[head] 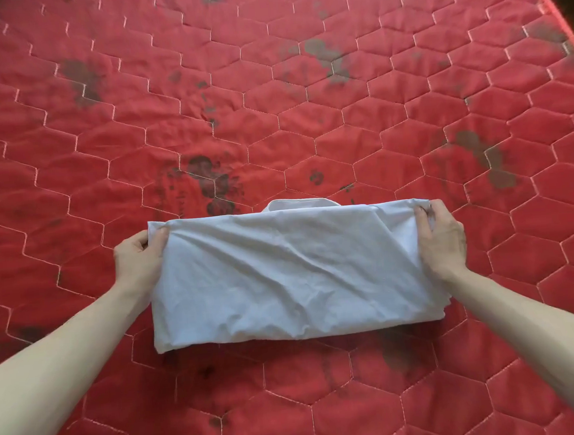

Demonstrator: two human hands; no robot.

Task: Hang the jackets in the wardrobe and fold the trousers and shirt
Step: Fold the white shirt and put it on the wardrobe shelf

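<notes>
Shirt point(290, 272), folded, on red quilted mattress point(269, 98) with dark stains.

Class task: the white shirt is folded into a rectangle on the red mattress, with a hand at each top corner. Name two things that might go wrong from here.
1. The left hand and right hand pinch only the top corners of the shirt; if lifted, the loose lower layers may unfold.
2. The mattress shows dark stains close to the white cloth, which might pick up marks if dragged.
</notes>
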